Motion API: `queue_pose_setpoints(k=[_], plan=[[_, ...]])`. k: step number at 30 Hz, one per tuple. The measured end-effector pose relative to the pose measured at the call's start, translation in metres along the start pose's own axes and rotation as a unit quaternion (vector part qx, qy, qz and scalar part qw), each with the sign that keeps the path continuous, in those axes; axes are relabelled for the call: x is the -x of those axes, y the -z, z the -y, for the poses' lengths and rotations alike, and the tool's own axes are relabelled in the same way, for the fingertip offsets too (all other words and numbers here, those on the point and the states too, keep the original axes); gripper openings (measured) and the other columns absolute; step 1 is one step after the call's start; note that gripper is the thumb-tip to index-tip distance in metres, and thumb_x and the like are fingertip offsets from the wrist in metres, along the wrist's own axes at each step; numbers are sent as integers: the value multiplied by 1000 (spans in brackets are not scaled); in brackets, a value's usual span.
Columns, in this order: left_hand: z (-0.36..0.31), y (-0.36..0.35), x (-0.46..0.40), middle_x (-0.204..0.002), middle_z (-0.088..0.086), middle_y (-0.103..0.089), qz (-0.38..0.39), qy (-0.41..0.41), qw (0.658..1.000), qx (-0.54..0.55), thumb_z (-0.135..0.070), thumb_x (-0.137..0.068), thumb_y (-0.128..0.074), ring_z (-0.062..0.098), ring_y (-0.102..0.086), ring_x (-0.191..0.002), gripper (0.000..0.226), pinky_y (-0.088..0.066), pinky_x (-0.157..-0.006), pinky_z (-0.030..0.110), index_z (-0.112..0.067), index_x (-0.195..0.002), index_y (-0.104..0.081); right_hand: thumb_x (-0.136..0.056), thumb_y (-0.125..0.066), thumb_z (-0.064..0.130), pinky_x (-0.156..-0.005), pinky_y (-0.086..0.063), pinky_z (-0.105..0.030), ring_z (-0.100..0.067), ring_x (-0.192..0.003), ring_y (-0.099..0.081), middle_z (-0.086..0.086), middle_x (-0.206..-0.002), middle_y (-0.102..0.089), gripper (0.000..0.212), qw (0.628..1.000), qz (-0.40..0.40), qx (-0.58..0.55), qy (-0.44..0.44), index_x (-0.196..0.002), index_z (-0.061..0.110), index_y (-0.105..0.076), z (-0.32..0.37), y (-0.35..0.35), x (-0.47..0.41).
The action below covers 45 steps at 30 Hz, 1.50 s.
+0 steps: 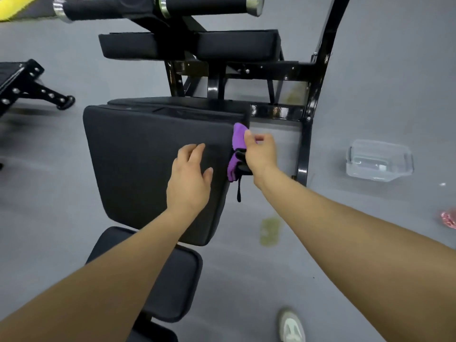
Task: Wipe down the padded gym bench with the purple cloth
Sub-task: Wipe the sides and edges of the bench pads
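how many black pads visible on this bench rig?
5: big pad under the left hand; seat pad below it, partly behind the arm; two small pads above; a sliver at bottom edge. More may be cropped.

We see a grey floor (370, 70) running through the whole view, marked with a dull greenish stain (269, 232). At far left stands a second black frame (27, 82) studded with bolts, and a yellow strip (14, 6) crosses the top left corner. To the right, a clear plastic container (378, 160) lies on the floor, with a white shoe (292, 325) at the bottom edge.
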<state>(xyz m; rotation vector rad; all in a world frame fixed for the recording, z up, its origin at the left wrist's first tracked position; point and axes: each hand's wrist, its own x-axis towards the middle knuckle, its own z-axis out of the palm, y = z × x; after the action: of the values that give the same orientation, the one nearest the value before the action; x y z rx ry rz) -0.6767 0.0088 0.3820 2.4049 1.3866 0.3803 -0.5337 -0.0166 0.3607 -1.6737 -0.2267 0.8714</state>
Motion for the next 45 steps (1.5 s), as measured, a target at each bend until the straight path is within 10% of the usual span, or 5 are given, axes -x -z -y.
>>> queue_pose_setpoints(k=[7,23,28,39,45], plan=[[20,-26,2,-154,-9,-21,49,-29,998,-28,-20,-95,-51,15,-39,-131,58,-43,-90,30,-27,-147,-26,-96,-46,25,-83,-45,-34,-23,-98,-54,-8,-114,-54,23,990,-24,75,117,-114,11,-45,-43,-23,8],[23,-45,7,-156,-12,-15,22,-13,1000,7,-8,-91,-52,13,-32,-137,70,-45,-93,32,-32,-148,-21,-100,-34,25,-71,-34,-29,-26,-87,-50,-11,-102,-57,16,994,13,101,32,-99,11,-41,-40,-19,-11],[30,-46,10,-157,-11,-10,36,-31,999,3,-8,-91,-53,14,-27,-139,73,-44,-93,28,-32,-149,-16,-101,-33,23,-73,-38,-32,-33,-97,-56,-19,-109,-58,15,957,160,228,-87,-93,11,-38,-110,-22,38],[61,-48,45,-153,-10,-18,75,-22,997,-16,-9,-91,-51,14,-39,-129,69,-49,-92,34,-30,-149,-20,-101,-33,26,-68,-37,-29,-23,-82,-52,-12,-103,-54,13,993,-50,91,62,-94,15,-33,-63,-32,-3],[83,-57,75,-152,-7,-21,106,8,994,-27,3,-85,-51,15,-54,-108,78,-51,-82,28,-28,-149,-19,-101,-31,21,-61,-42,-30,-26,-75,-54,-11,-91,-53,12,967,157,190,-61,-91,15,-31,-161,-38,58]])
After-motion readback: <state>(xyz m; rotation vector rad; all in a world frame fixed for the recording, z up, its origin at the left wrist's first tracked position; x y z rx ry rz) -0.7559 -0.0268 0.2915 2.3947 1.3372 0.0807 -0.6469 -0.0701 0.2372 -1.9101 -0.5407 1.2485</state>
